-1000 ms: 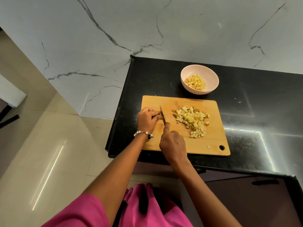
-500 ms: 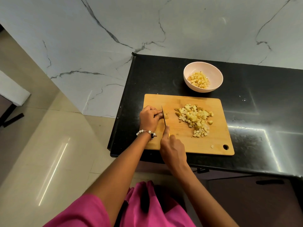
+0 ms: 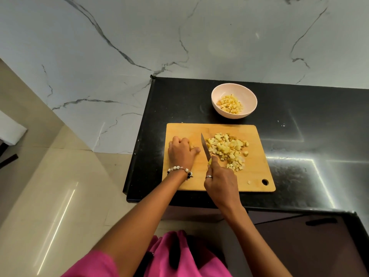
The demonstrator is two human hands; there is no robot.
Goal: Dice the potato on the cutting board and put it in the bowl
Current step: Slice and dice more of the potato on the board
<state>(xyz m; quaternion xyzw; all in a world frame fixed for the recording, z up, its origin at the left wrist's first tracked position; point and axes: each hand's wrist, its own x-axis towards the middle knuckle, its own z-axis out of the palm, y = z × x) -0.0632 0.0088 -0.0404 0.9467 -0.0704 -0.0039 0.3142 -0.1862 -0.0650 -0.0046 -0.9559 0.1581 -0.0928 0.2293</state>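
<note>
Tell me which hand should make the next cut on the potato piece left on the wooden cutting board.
Right. The right hand already grips the yellow-handled knife, its blade beside the remaining potato piece, which the left hand covers and steadies on the wooden cutting board.

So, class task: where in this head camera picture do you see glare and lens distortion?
Head view: bright streaks of glare lie on the black countertop right of the cutting board and on the floor tiles; the wide-angle lens bows the countertop's edges; the diced potato is evenly lit.
</note>
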